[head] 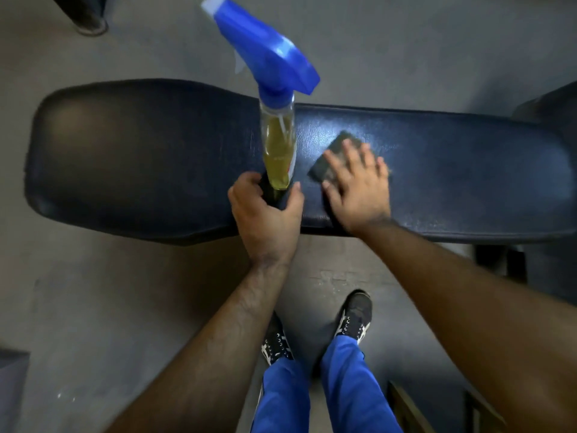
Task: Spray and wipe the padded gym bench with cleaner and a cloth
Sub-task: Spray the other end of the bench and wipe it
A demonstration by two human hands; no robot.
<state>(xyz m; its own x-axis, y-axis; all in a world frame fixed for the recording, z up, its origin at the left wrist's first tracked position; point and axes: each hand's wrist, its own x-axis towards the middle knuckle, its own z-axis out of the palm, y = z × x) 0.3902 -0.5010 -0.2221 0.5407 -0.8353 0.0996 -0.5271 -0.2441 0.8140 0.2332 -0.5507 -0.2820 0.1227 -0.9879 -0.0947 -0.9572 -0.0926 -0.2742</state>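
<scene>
A long black padded bench [140, 157] runs across the view from left to right. My left hand [265, 214] grips the bottom of a clear spray bottle [278, 145] of yellow cleaner with a blue trigger head, which stands upright at the bench's middle. Just to its right, my right hand [359, 185] presses flat with spread fingers on a dark cloth [331, 157] lying on the pad. The pad around the cloth looks wet and shiny. The right hand is slightly blurred.
Grey concrete floor [109, 307] surrounds the bench. My feet in dark shoes [356, 317] and blue trousers stand close to its near edge. A dark equipment foot [90, 20] sits at the top left, and more dark frame parts [515, 264] are at the right.
</scene>
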